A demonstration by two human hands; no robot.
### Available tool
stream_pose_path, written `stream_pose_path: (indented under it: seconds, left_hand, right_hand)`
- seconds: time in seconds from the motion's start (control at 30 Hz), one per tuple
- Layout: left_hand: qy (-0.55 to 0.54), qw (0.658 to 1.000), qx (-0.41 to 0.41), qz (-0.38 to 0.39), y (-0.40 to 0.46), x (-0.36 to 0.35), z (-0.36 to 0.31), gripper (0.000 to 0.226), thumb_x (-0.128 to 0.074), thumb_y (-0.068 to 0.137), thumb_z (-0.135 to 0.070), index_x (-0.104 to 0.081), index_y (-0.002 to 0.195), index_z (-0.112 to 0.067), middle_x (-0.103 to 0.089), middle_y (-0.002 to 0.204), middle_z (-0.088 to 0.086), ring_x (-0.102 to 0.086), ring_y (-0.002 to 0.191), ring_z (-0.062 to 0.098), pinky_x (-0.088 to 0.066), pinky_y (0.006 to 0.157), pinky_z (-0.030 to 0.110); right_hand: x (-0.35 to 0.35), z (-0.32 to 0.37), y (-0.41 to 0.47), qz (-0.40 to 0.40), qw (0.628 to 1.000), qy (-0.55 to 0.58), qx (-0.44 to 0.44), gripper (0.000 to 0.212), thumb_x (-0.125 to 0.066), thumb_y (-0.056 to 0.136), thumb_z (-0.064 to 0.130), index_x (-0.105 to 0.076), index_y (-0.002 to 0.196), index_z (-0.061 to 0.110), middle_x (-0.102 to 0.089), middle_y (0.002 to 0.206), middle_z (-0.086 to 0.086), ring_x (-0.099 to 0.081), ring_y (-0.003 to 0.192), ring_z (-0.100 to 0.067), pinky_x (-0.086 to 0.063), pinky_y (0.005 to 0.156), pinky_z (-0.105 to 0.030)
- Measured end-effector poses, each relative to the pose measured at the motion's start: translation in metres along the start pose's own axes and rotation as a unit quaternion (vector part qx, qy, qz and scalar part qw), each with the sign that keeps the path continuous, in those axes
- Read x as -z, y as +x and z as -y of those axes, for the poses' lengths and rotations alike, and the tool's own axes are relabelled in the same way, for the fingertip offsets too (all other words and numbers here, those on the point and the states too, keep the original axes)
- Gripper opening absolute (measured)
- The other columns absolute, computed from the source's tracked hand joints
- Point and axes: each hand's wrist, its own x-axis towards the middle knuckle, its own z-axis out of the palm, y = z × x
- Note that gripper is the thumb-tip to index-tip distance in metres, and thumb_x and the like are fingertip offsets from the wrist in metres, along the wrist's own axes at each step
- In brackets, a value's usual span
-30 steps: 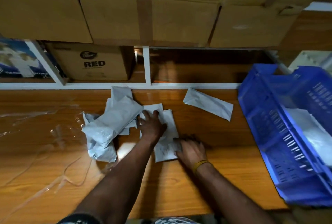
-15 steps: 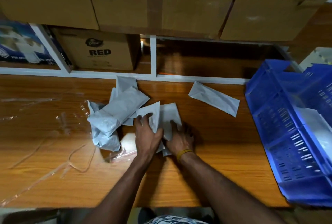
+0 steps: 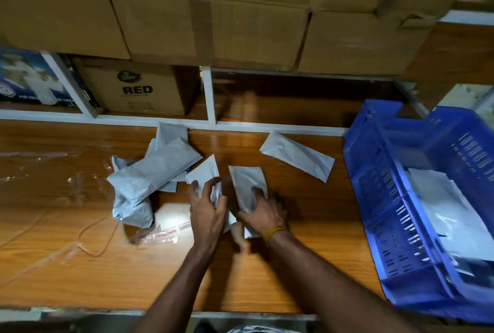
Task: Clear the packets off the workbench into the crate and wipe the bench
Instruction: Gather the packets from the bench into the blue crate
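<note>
Carrying the left packet [image 3: 204, 173] and the right packet [image 3: 247, 185] together could let one slide free before the crate [image 3: 374, 199] at 3 o'clock, since each grip catches only a near edge. At the centre of the desk [image 3: 320, 212] the left hand [image 3: 207, 209] curls round the former and the right hand [image 3: 263, 212] pinches the latter, forearms stretched forward; the pile [image 3: 152, 172] lies at 9 o'clock.

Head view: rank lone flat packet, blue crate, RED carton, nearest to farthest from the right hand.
From the right hand:
1. lone flat packet, just ahead, slightly right.
2. blue crate, off to the right.
3. RED carton, far back-left.
</note>
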Motion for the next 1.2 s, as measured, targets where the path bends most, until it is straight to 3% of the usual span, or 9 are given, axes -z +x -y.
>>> stream_pose_path:
  seconds: [0.1,0.23,0.47,0.57,0.67,0.77,0.87,1.03,1.2]
  left_hand:
    - [-0.012,0.999,-0.023,-0.020,-0.005,-0.009,-0.024,0.034,-0.054,0.092,-0.033,-0.055,0.126,-0.036,-0.026,0.151,0.007,-0.036,0.137,0.031,-0.050,0.096,0.045]
    - [-0.048,0.996,-0.068,-0.026,-0.018,-0.027,-0.070,0.034,-0.050,0.091,-0.037,-0.055,0.125,-0.034,-0.029,0.150,0.005,-0.038,0.134,0.025,-0.045,0.083,0.023]
    - [-0.152,0.976,-0.153,-0.001,-0.054,-0.078,-0.165,0.031,-0.055,0.094,-0.028,-0.057,0.125,-0.026,-0.036,0.143,0.012,-0.043,0.126,0.018,-0.042,0.076,0.001]
    - [-0.200,0.961,-0.193,0.016,-0.072,-0.103,-0.210,0.030,-0.055,0.094,-0.025,-0.056,0.124,-0.027,-0.037,0.144,0.011,-0.041,0.130,0.016,-0.045,0.084,0.005]
    - [-0.234,0.946,-0.222,0.038,-0.085,-0.131,-0.247,0.032,-0.054,0.089,-0.030,-0.056,0.121,-0.031,-0.040,0.141,0.010,-0.039,0.134,0.018,-0.043,0.102,0.021]
    - [-0.230,0.943,-0.235,0.058,-0.096,-0.157,-0.278,0.035,-0.055,0.088,-0.027,-0.057,0.122,-0.028,-0.038,0.142,0.009,-0.037,0.134,0.013,-0.030,0.097,0.001]
    - [-0.210,0.944,-0.242,0.082,-0.109,-0.182,-0.302,0.036,-0.055,0.087,-0.028,-0.057,0.123,-0.030,-0.036,0.143,0.009,-0.037,0.132,0.012,-0.025,0.088,-0.007]
    - [-0.128,0.950,-0.248,0.141,-0.126,-0.218,-0.333,0.031,-0.055,0.088,-0.034,-0.053,0.119,-0.041,-0.034,0.142,0.007,-0.047,0.124,0.022,-0.049,0.096,0.034]
    - [0.045,0.954,-0.202,0.215,-0.128,-0.262,-0.349,0.035,-0.053,0.088,-0.035,-0.051,0.123,-0.037,-0.029,0.143,0.008,-0.055,0.109,0.038,-0.049,0.092,0.046]
  right_hand:
    - [0.033,-0.019,-0.012,-0.098,0.993,0.068,-0.017,0.082,-0.062,0.069,0.060,-0.031,0.142,0.041,-0.031,0.144,-0.009,-0.034,0.131,-0.037,-0.030,0.105,-0.050]
    - [0.089,-0.044,-0.036,-0.246,0.962,0.121,0.012,0.069,-0.057,0.062,0.063,-0.047,0.129,0.045,-0.038,0.128,-0.001,-0.043,0.118,-0.029,-0.038,0.097,-0.042]
    - [0.197,-0.104,-0.087,-0.489,0.843,0.176,0.137,0.067,-0.063,0.068,0.052,-0.055,0.132,0.032,-0.040,0.132,-0.006,-0.044,0.124,-0.024,-0.043,0.099,-0.044]
    - [0.235,-0.138,-0.105,-0.565,0.796,0.149,0.158,0.067,-0.065,0.069,0.046,-0.056,0.133,0.027,-0.041,0.135,-0.012,-0.042,0.127,-0.026,-0.039,0.103,-0.042]
    - [0.262,-0.184,-0.101,-0.586,0.794,0.116,0.111,0.066,-0.065,0.070,0.048,-0.055,0.133,0.029,-0.041,0.134,-0.011,-0.043,0.126,-0.027,-0.037,0.102,-0.040]
    - [0.275,-0.243,-0.079,-0.549,0.832,0.077,0.012,0.065,-0.061,0.067,0.054,-0.056,0.128,0.033,-0.041,0.132,-0.008,-0.045,0.121,-0.032,-0.041,0.095,-0.046]
    - [0.279,-0.303,-0.051,-0.412,0.904,0.029,-0.109,0.065,-0.065,0.068,0.056,-0.055,0.128,0.035,-0.039,0.134,-0.009,-0.042,0.121,-0.038,-0.037,0.097,-0.052]
    - [0.267,-0.366,-0.016,-0.184,0.955,-0.033,-0.230,0.068,-0.061,0.074,0.063,-0.051,0.132,0.030,-0.036,0.140,-0.018,-0.035,0.130,-0.043,-0.030,0.105,-0.055]
    - [0.246,-0.398,0.014,-0.017,0.966,0.017,-0.257,0.093,-0.065,0.064,0.065,-0.038,0.144,0.026,-0.033,0.149,-0.022,-0.036,0.134,-0.043,-0.036,0.106,-0.057]
